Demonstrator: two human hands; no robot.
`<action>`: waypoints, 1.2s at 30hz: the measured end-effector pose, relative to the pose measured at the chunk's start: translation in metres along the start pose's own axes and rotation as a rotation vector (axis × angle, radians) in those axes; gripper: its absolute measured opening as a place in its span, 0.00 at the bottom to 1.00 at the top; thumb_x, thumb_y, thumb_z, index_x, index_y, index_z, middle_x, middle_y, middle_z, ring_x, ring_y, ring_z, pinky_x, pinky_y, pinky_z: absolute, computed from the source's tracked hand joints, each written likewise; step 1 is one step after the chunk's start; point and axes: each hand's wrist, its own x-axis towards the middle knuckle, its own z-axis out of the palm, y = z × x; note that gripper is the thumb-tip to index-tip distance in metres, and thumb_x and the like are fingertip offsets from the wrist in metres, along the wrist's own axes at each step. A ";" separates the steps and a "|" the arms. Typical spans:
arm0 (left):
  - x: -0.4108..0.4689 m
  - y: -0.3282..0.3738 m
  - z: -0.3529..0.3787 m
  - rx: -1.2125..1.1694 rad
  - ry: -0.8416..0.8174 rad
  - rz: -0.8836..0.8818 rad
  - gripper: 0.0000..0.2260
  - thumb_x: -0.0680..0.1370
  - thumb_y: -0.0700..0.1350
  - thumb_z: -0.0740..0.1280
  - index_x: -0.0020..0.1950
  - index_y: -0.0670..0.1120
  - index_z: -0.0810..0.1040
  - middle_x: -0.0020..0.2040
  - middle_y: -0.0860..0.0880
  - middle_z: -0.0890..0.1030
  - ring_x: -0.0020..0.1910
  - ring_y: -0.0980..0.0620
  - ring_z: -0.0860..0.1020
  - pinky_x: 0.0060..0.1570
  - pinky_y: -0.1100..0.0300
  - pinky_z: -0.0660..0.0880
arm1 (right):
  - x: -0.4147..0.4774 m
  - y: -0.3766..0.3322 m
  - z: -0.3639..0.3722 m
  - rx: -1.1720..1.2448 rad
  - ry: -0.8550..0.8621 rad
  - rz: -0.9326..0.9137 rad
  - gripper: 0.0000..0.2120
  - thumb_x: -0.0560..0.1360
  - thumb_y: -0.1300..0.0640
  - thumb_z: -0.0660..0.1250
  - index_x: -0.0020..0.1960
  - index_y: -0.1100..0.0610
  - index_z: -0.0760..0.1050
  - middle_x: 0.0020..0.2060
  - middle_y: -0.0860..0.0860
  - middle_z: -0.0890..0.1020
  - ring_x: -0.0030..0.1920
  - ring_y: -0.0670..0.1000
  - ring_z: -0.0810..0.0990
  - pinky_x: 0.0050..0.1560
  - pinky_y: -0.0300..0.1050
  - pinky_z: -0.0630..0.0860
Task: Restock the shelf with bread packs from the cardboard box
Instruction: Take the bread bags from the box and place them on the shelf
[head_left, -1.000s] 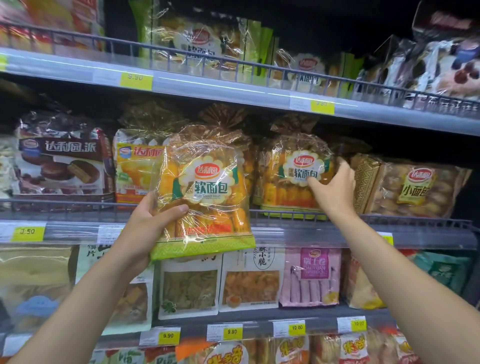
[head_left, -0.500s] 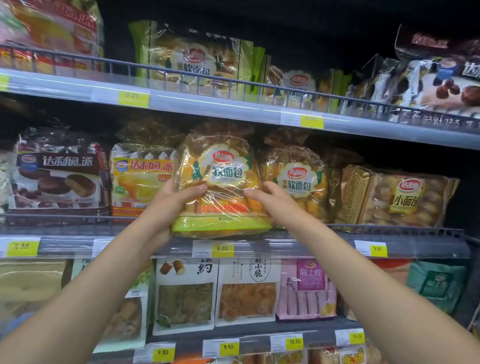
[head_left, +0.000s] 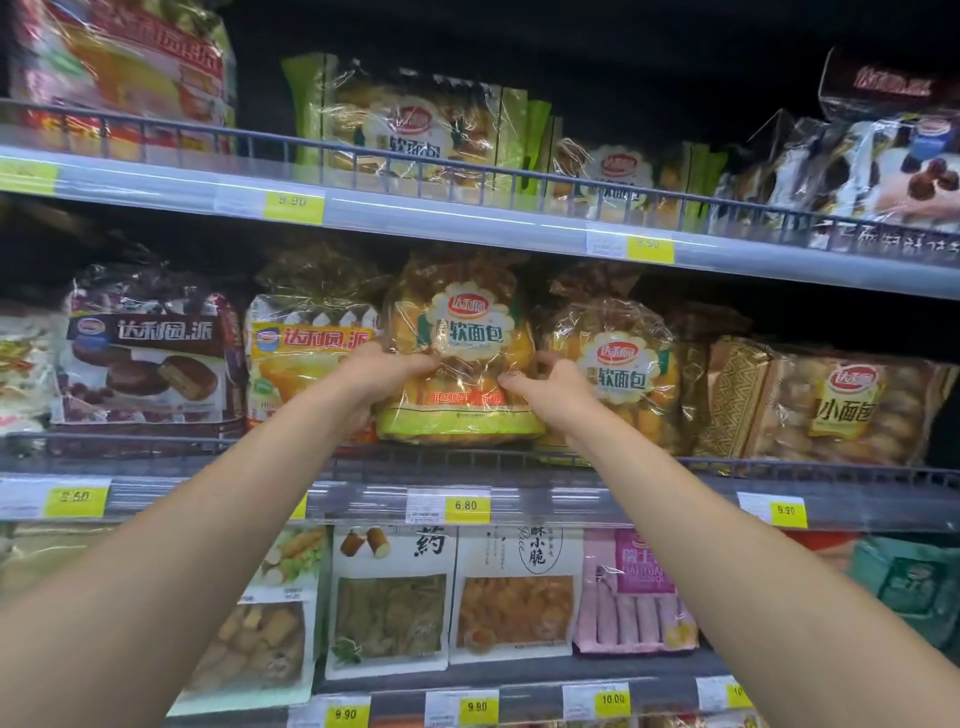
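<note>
Supermarket aisle: the middle shelf now carries the bread pack upright on its green bottom edge, just behind the low wire rail, set deeper and higher in view than half a sec ago, when it was still tipped over the rail's front. One sec back the pack hung in the left hand alone, out in front of the price strip, w/ the right hand over on the neighbouring pack. Both arms reach up and fwd from the bottom corners of the view, bare forearms converging on the pack. The left hand clasps the pack's left edge, thumb across the front film, the other fingers wrapped out of sight behind. The right hand presses the pack's right edge, fingers curled onto the wrapper (grip looks lighter on this side), wedged between the held pack and the neighbouring pack, which it touches. To the left of the held pack stands a yellow pie pack, touching it, then a brown pie pack. A small-bun pack stands further right. The top shelf holds more of the same bread. Directly below the held pack, a yellow price tag reads 6.80. The cardboard box is out of view.
</note>
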 end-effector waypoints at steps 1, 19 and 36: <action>0.005 -0.002 0.001 0.041 0.028 0.013 0.25 0.79 0.50 0.72 0.72 0.42 0.70 0.54 0.50 0.76 0.55 0.50 0.75 0.57 0.55 0.72 | 0.003 0.003 0.003 -0.005 0.017 -0.003 0.36 0.74 0.48 0.76 0.76 0.55 0.65 0.65 0.52 0.79 0.61 0.53 0.78 0.58 0.47 0.74; -0.005 -0.037 0.007 0.677 0.189 0.214 0.35 0.77 0.48 0.74 0.77 0.43 0.58 0.68 0.42 0.70 0.65 0.42 0.73 0.62 0.48 0.73 | -0.016 0.020 0.010 -0.510 0.128 -0.075 0.22 0.76 0.45 0.72 0.62 0.58 0.72 0.42 0.49 0.80 0.47 0.54 0.80 0.39 0.46 0.72; 0.002 -0.049 0.026 1.073 -0.067 0.286 0.20 0.78 0.46 0.59 0.67 0.59 0.76 0.62 0.50 0.82 0.57 0.43 0.80 0.53 0.47 0.80 | -0.011 0.025 0.029 -0.859 -0.223 -0.202 0.17 0.81 0.47 0.55 0.68 0.46 0.70 0.64 0.53 0.78 0.62 0.58 0.77 0.62 0.58 0.74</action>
